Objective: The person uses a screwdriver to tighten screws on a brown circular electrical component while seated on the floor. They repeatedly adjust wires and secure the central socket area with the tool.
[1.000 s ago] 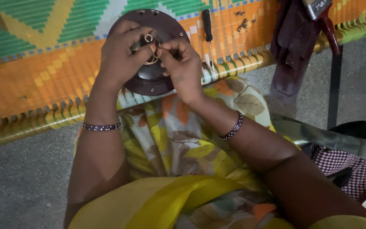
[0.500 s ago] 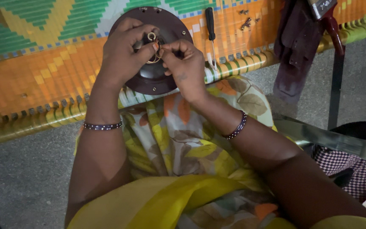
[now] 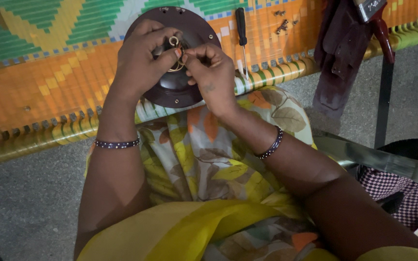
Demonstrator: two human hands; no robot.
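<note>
A woven orange-green cot (image 3: 49,82) stands on what looks like grey concrete floor (image 3: 30,203).

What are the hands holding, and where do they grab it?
The left hand pinches small brass rings in its fingers, over a round brown disc. The right hand pinches something tiny beside them; what it is cannot be told.

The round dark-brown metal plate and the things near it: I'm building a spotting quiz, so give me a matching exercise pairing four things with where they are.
Things:
1. round dark-brown metal plate
2. black-handled screwdriver
3. small loose screws
4. dark maroon cloth

Places:
A. hanging over the cot's edge
B. scattered on orange weave, right of the screwdriver
C. under both hands
D. lying just right of the plate

Pairs: 1-C, 2-D, 3-B, 4-A
</note>
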